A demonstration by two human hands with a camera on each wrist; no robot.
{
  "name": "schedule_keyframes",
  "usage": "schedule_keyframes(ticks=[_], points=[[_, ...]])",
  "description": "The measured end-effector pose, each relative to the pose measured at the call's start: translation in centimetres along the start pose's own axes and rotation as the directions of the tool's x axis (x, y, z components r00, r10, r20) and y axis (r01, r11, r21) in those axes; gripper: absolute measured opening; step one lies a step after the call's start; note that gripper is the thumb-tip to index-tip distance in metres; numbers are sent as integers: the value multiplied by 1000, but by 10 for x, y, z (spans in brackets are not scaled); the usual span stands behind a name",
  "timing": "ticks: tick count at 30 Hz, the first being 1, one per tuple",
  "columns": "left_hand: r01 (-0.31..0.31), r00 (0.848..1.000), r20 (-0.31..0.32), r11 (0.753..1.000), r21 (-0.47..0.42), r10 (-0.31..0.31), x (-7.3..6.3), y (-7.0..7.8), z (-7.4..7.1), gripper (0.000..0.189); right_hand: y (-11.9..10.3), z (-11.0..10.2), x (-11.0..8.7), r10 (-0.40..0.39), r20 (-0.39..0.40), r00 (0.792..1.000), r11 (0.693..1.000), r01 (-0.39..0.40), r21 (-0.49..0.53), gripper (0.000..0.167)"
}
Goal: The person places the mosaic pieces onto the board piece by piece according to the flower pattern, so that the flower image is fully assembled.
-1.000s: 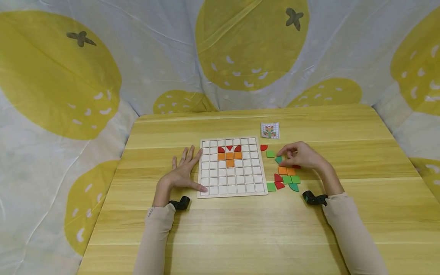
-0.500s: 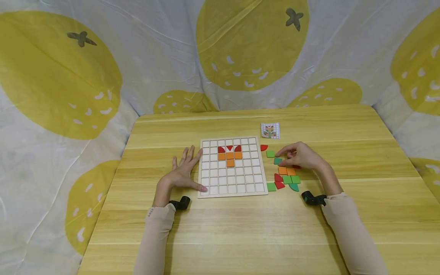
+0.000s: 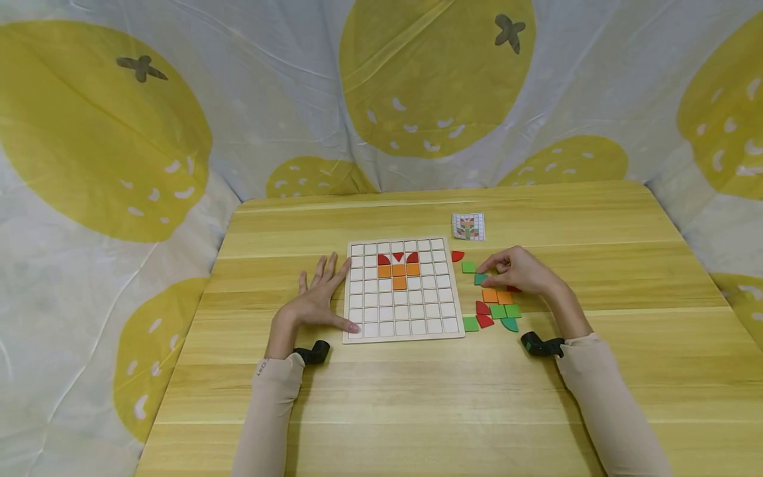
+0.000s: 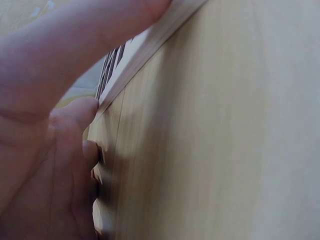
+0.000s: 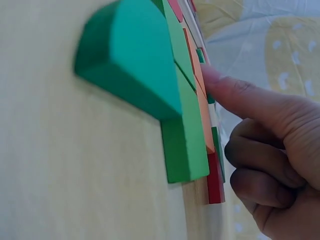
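Note:
My left hand [image 3: 314, 301] lies spread at the left side of a wooden grid board [image 3: 417, 298]. Its thumb rests on the board's near left corner, and the index fingertip meets the left edge. On the board sit red pieces [image 3: 398, 256] above several orange square tiles [image 3: 399, 270]. Right of the board, my right hand [image 3: 524, 271] pinches a teal tile [image 3: 480, 279] between thumb and index finger, close to the tabletop. The other fingers are curled in. In the right wrist view, the thumb [image 5: 245, 95] reaches past the loose tiles, which hide much of the pinched one.
Loose tiles lie beside the right hand: green squares [image 3: 497, 311], orange squares [image 3: 490, 296], red quarter-circles [image 3: 484, 322] and a teal quarter-circle [image 3: 509, 324]. A small printed pattern card [image 3: 468, 226] lies behind them. A fruit-patterned cloth [image 3: 298, 99] hangs behind the table.
The teal tile has shifted slightly left and turned between the right fingers, its edges now squarer to the board. The left hand and the board have stayed still.

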State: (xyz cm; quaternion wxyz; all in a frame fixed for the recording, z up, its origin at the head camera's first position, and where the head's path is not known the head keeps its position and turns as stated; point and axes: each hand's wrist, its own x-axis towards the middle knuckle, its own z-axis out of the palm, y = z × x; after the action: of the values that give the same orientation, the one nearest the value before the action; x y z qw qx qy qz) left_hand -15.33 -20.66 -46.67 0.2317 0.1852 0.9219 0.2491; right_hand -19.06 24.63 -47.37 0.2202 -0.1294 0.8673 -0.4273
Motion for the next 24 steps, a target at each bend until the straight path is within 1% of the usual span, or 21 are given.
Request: schedule_keyframes(ticks=[5, 9, 12, 14, 19, 24], points=[[1, 1000, -1, 1000, -8, -1, -1, -2, 0, 143, -13, 9, 5, -29, 6, 1000, 1000, 29, -2, 22], [4, 1000, 0, 1000, -9, -4, -1, -2, 0, 143, -31, 23, 15, -97, 64, 993, 995, 95, 35, 21], [7, 1000, 1, 1000, -2, -7, -1, 0, 0, 143, -44, 35, 25, -132, 108, 985, 989, 125, 75, 21], [7, 1000, 0, 1000, 3, -7, -1, 0, 0, 143, -51, 43, 31, -144, 124, 982, 988, 135, 78, 19], [8, 1000, 2, 1000, 12, -8, 0, -2, 0, 143, -64, 59, 47, -160, 129, 979, 987, 157, 30, 16], [8, 1000, -1, 1000, 1, -8, 0, -1, 0, 143, -70, 68, 55, -148, 115, 982, 989, 149, -2, 15]])
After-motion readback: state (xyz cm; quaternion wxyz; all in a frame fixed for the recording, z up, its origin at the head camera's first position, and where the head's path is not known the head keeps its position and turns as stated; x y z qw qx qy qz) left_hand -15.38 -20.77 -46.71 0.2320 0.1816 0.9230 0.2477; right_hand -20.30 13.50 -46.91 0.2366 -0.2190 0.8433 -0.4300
